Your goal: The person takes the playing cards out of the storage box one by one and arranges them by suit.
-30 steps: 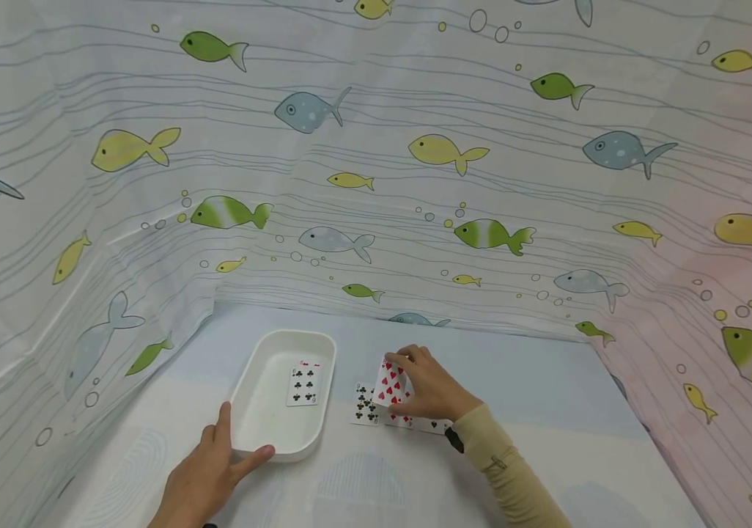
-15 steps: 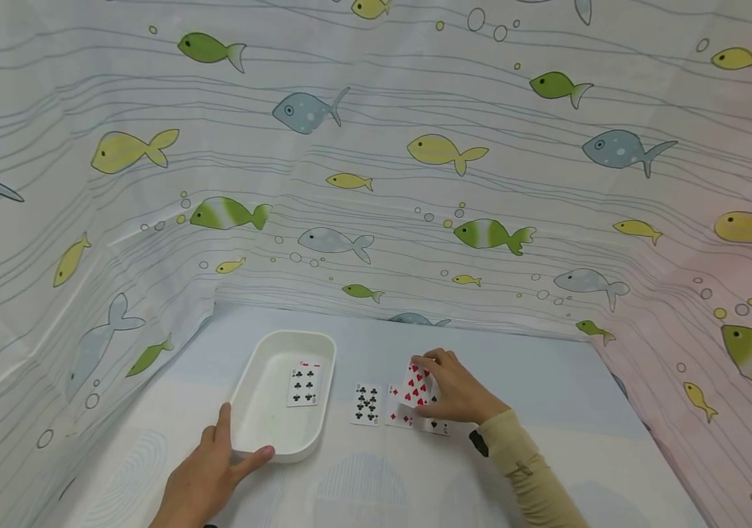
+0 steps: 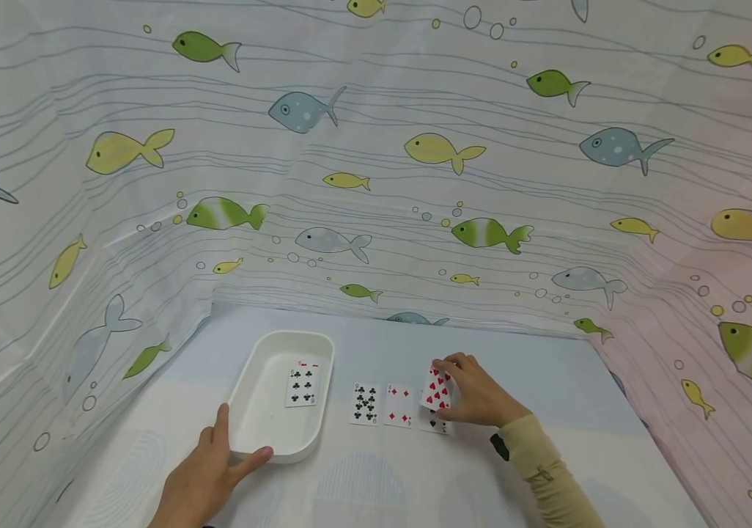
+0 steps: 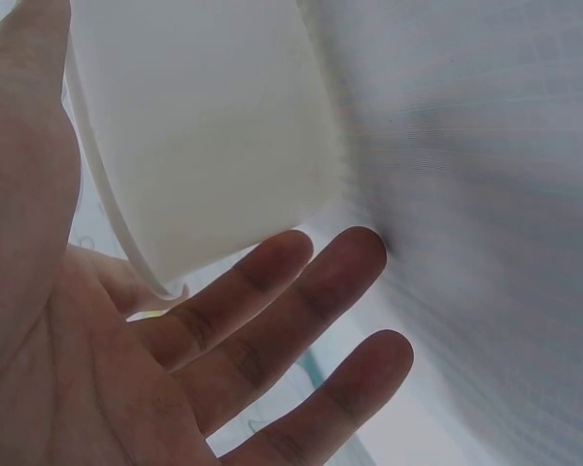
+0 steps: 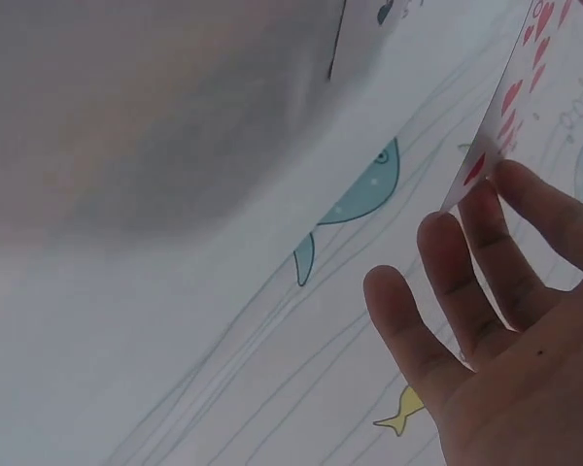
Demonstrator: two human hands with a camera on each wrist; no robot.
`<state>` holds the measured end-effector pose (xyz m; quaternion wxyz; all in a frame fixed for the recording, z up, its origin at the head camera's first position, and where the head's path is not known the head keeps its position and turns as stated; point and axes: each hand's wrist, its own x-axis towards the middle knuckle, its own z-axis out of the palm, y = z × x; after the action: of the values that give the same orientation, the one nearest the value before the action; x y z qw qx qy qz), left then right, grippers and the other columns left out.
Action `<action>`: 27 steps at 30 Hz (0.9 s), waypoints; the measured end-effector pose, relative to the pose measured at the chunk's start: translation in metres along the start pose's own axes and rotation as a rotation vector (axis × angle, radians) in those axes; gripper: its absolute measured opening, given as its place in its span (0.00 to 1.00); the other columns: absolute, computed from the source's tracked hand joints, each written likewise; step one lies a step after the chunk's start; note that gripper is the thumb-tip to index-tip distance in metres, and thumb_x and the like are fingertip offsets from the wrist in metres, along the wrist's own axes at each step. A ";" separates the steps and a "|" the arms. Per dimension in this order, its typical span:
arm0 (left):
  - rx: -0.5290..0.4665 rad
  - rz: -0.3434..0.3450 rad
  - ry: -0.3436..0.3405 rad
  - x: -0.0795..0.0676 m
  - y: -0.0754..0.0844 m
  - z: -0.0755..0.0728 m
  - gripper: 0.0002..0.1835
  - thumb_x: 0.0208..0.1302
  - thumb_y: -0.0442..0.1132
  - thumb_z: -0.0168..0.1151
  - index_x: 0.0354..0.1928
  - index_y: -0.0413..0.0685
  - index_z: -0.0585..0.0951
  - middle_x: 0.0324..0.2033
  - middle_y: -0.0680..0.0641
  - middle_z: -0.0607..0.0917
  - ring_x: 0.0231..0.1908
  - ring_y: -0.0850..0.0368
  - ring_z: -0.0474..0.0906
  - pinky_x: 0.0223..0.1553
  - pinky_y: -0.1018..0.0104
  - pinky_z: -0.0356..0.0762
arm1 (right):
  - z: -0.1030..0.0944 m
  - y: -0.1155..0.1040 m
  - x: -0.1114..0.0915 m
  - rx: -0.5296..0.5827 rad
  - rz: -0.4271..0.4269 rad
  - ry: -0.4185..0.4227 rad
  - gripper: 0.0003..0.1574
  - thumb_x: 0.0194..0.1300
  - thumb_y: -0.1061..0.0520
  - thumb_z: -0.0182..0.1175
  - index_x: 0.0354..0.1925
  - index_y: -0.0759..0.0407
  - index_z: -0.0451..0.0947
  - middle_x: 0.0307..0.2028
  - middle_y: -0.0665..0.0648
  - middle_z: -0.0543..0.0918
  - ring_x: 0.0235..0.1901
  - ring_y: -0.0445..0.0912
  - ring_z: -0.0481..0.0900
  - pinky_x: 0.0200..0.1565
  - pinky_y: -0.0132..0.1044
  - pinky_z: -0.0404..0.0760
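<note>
My left hand [image 3: 203,469] rests at the near-left corner of a white tray [image 3: 242,381], thumb along the near rim. In the left wrist view its fingers are extended against the tray's outer wall. My right hand [image 3: 478,392] pinches a hearts playing card [image 3: 436,389] between thumb and fingertips, tilted up over a spades card [image 3: 433,423]. That spades card is partly hidden under it. To the left lie a four of diamonds [image 3: 399,405] and a nine of clubs [image 3: 366,404], face up in a row. Inside the tray a six of clubs [image 3: 301,387] overlaps a red card.
A pale blue and white cloth [image 3: 547,411] covers the table. A fish-patterned sheet [image 3: 389,205] rises as walls at the back and both sides.
My right hand has carried the hearts card to the right, from over the clubs and diamonds cards to over the spades card. The left hand and tray have stayed put.
</note>
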<state>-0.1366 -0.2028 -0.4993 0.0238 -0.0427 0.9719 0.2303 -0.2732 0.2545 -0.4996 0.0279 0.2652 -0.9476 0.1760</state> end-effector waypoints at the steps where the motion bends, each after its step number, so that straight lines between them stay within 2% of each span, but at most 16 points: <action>1: -0.001 -0.001 -0.001 0.000 0.000 0.000 0.66 0.60 0.76 0.57 0.78 0.30 0.43 0.59 0.27 0.71 0.45 0.42 0.80 0.42 0.44 0.77 | 0.000 0.001 -0.001 -0.004 0.000 -0.002 0.55 0.48 0.42 0.80 0.71 0.53 0.70 0.61 0.55 0.72 0.61 0.50 0.68 0.59 0.50 0.76; 6: -0.003 -0.004 -0.006 0.000 0.000 0.000 0.67 0.59 0.77 0.57 0.77 0.30 0.43 0.59 0.26 0.70 0.47 0.40 0.80 0.43 0.42 0.77 | 0.002 0.007 -0.007 -0.023 0.010 -0.022 0.54 0.49 0.40 0.79 0.70 0.53 0.71 0.61 0.55 0.72 0.61 0.51 0.69 0.59 0.51 0.76; 14: -0.003 -0.002 0.005 0.001 0.000 0.001 0.67 0.59 0.77 0.58 0.78 0.31 0.43 0.59 0.27 0.71 0.45 0.42 0.80 0.41 0.44 0.77 | -0.001 0.014 -0.015 -0.009 0.023 -0.038 0.53 0.45 0.44 0.80 0.68 0.53 0.73 0.59 0.54 0.73 0.59 0.51 0.70 0.58 0.53 0.77; 27: -0.006 0.000 0.004 0.001 0.000 0.001 0.66 0.60 0.76 0.58 0.78 0.31 0.43 0.59 0.26 0.71 0.45 0.41 0.81 0.41 0.43 0.77 | -0.002 0.030 -0.029 -0.022 0.027 -0.146 0.52 0.43 0.47 0.82 0.66 0.56 0.75 0.58 0.57 0.74 0.57 0.55 0.72 0.56 0.57 0.75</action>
<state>-0.1374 -0.2021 -0.4998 0.0217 -0.0430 0.9712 0.2332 -0.2641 0.2932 -0.5113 -0.0406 0.2642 -0.9525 0.1462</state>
